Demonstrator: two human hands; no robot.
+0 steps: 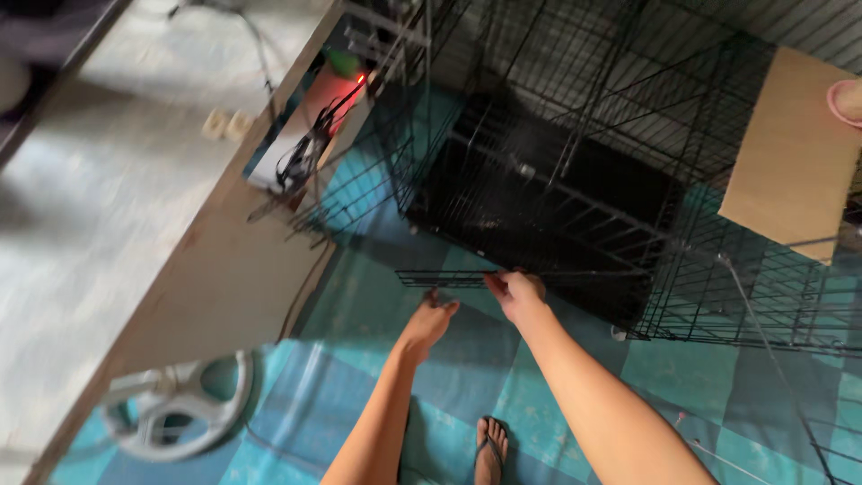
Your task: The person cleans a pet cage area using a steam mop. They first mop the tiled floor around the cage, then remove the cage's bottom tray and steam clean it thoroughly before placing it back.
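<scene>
— Where are the two hands right now?

— Both are stretched forward and low, at the front edge of a black wire-mesh cage (575, 180) that stands on a floor of teal and blue checked tiles (467, 377). The right hand (516, 294) has its fingers curled and clamped on the top bar of a low black wire panel (449, 279) that juts out from the cage's front at floor level. The left hand (429, 321) sits just beside it, a little lower, fingers loosely together and pointing at the same panel; I cannot tell whether its fingertips actually touch the wire.

— And the cage itself?

— It fills the upper right of the view, with a flat black plastic tray (539, 216) lying inside on its bottom. A tan sheet of cardboard (790, 153) rests against the mesh on its far right side, and a pink rounded object (848, 101) shows at the edge beside that sheet, too cut off to identify.

— What is to the left?

— A long pale wooden board (224, 260) runs diagonally, separating the tiles from a pale grey floor (99, 207). Near its upper end a tangle of black cables (301, 157) lies against a red box with a small glowing light (332, 94). Lower left, a white round plastic fan base (175, 404) lies on the tiles.

— Anything else of the person?

— One bare foot in a dark flip-flop sandal (489, 449), on the tiles between the forearms.
</scene>
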